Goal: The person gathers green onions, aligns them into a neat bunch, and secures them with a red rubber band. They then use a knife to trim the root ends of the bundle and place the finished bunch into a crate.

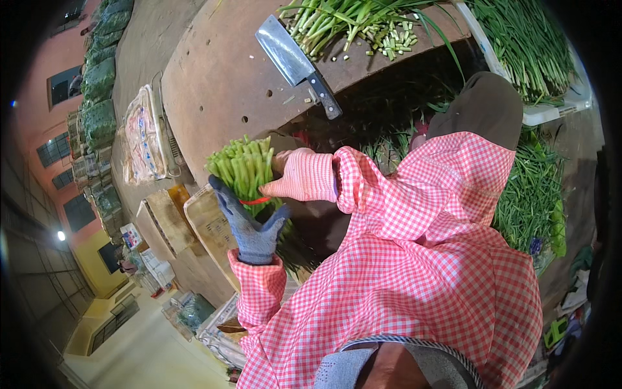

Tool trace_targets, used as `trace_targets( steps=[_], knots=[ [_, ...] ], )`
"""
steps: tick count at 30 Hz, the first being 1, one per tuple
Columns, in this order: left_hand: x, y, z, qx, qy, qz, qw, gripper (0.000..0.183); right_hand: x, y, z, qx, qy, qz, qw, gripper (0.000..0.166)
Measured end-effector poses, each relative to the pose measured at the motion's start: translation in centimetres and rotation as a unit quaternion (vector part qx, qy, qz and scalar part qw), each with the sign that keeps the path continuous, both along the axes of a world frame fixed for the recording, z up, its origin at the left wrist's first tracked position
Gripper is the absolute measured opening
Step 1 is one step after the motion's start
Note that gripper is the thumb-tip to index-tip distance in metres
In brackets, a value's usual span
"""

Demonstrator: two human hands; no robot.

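A bundle of green allium stalks (245, 163), cut ends upward, is in front of me with a red tie (254, 201) around it. My right hand (307, 175), in a pink striped glove, grips its right side, thumb by the tie; some of its fingers are hidden behind the stalks. Below the tie the dark leaves hang down beside my lap. My left hand (250, 226), in a blue-grey glove, is spread in a V against the near side of the bundle, its thumb slightly blurred. A cleaver (296, 61) lies on the brown board, its black handle over the edge.
Loose stalks (330, 22) and cut-off ends (396, 41) lie at the far side of the board (209, 82). A white crate (542, 115) of greens stands at right. More greens (527, 194) lie beside me. Cardboard boxes (165, 221) and a white basket (146, 133) sit at left.
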State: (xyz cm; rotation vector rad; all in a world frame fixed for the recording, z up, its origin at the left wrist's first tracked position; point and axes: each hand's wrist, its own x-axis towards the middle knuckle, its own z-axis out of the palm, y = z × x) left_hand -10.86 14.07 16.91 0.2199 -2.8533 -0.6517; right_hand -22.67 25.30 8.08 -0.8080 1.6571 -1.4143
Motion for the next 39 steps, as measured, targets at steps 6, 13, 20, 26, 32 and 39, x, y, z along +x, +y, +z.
trace_targets(
  steps=[6, 13, 20, 26, 32, 39],
  knots=[
    [-2.2, -5.1, -0.2, 0.163, -0.036, 0.134, 0.977, 0.089, 0.0, 1.1, 3.3, -0.096, -0.04, 0.03, 0.994, 0.042],
    [-3.4, -3.9, 1.3, 0.259, -0.032, 0.12, 0.958, 0.064, -1.0, 0.8, 3.0, -0.011, 0.039, 0.021, 0.999, 0.061],
    [-3.6, -3.4, 0.4, 0.248, -0.046, 0.102, 0.962, 0.085, -0.1, -2.3, -1.1, -0.051, 0.006, -0.027, 0.998, 0.057],
    [-3.6, -2.4, -0.9, 0.198, -0.019, 0.08, 0.977, 0.094, -4.5, 2.4, 3.3, 0.002, -0.013, -0.076, 0.997, 0.051],
    [-3.2, -1.9, -1.2, 0.167, 0.006, 0.059, 0.984, 0.097, -4.7, 1.6, 2.5, 0.014, 0.062, -0.119, 0.991, 0.051],
    [-3.6, -2.1, -1.4, 0.187, 0.009, 0.067, 0.98, 0.096, -4.3, 2.7, 2.5, -0.021, 0.123, -0.07, 0.99, 0.025]
  ],
)
